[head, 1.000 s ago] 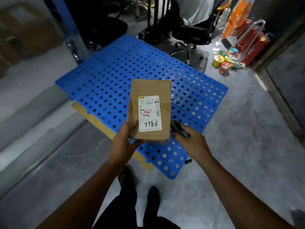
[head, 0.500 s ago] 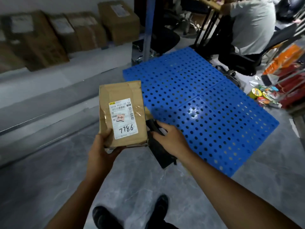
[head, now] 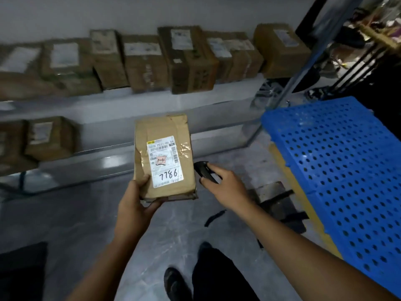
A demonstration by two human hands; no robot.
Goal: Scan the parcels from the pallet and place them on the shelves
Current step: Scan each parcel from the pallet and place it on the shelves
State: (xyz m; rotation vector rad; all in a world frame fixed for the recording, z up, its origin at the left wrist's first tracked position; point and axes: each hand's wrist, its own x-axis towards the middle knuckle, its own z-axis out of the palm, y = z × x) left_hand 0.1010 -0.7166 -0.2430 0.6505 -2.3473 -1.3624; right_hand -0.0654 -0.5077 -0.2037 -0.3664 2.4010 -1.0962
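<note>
item 1, far left to centre: shelves (head: 152, 98), two pale boards one above the other; a row of brown boxes (head: 143, 61) stands on the upper board and more boxes sit on the lower board at the left edge, all blurred. item 2: left hand (head: 138, 203), fingers under and thumb over the near short end of the parcel, grasping it from below. item 3: parcel (head: 164, 156), a flat brown packet held in the air above the floor, in front of the lower board and not touching it; its white label (head: 166, 170) faces up, marked 7786; the long axis runs away from the person toward the shelves, near end in the grip, far end leading. item 4: scanner (head: 204, 170), dark, just beside the parcel's right edge, not over the label. item 5: right hand (head: 227, 187), fingers curled round the scanner. item 6, far right: pallet (head: 338, 159), blue, perforated, lying on the floor. note: the shelves lie straight beyond the parcel's far end, so the left hand is the nearer one and a forward reach looks enough; whether the scan is done cannot be told.
</note>
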